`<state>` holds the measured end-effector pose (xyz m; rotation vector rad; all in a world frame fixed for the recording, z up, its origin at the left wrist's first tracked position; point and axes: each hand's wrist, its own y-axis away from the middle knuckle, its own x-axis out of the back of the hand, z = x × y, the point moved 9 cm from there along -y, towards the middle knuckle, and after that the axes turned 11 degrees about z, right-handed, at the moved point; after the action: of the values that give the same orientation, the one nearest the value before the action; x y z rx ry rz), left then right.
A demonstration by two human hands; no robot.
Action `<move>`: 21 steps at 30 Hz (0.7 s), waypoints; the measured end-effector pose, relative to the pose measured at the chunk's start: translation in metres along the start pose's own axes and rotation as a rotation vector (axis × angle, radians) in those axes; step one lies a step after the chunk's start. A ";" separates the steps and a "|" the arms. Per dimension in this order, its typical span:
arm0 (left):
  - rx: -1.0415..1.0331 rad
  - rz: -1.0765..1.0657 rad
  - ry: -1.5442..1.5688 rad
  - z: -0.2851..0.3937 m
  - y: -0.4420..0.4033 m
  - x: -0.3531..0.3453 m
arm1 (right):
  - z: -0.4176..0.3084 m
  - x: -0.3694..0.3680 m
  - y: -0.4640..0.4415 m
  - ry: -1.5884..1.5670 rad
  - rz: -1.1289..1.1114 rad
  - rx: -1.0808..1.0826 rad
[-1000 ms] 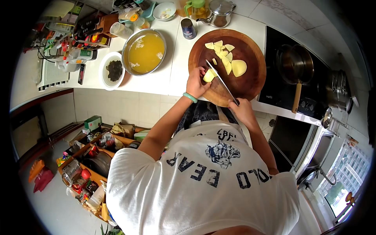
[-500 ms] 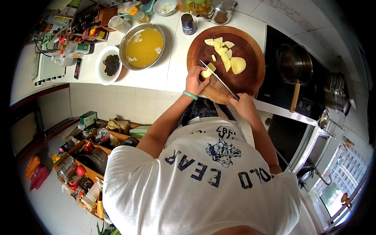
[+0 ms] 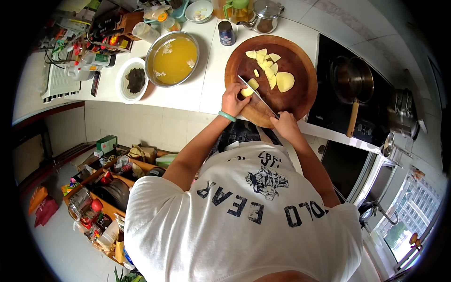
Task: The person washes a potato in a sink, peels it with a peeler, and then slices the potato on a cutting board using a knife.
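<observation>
My right hand (image 3: 286, 126) grips the handle of a kitchen knife (image 3: 261, 99) at the near edge of a round wooden cutting board (image 3: 300, 101). The blade slants up and left, across a piece of potato (image 3: 252, 84). My left hand (image 3: 233, 97), with a green bangle on the wrist, has its fingers closed around that potato piece at the board's left side. Beyond the blade are several cut potato chunks (image 3: 268, 64) and one larger potato half (image 3: 284, 82) with its pale flat side showing. How deep the edge sits in the potato I cannot tell.
Left of the board stand a metal bowl (image 3: 174, 60) of yellowish liquid and a white bowl (image 3: 123, 90) with dark pieces inside. A dark can (image 3: 226, 34) and a steel kettle (image 3: 266, 18) are behind it. On the right, a pan (image 3: 353, 80) rests on the black cooktop (image 3: 329, 101).
The knife's handle end has shifted slightly left and its blade now lies across the potato piece. My left hand keeps its hold. The view has moved a little.
</observation>
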<state>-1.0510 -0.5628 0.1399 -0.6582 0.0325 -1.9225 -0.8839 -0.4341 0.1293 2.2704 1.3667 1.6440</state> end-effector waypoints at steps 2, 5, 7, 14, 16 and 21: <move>-0.007 -0.028 -0.010 -0.001 -0.001 -0.001 | -0.001 0.001 0.002 -0.002 0.052 0.098; 0.047 -0.076 0.008 -0.004 -0.001 -0.001 | -0.003 0.014 0.011 -0.006 0.064 0.104; 0.117 -0.135 0.093 -0.010 -0.001 0.001 | -0.014 0.033 0.022 -0.001 0.096 0.101; -0.093 0.045 0.242 0.073 -0.087 0.048 | -0.035 0.086 0.014 0.285 0.373 0.240; -0.131 -0.241 0.206 0.099 -0.105 0.017 | -0.034 0.087 0.008 0.300 0.395 0.271; 0.024 -0.071 0.375 0.037 -0.126 0.011 | -0.004 0.096 0.010 -0.007 0.422 0.091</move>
<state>-1.1433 -0.5062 0.2158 -0.2786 0.2238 -2.0884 -0.8751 -0.3798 0.2086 2.7643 1.0279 1.6988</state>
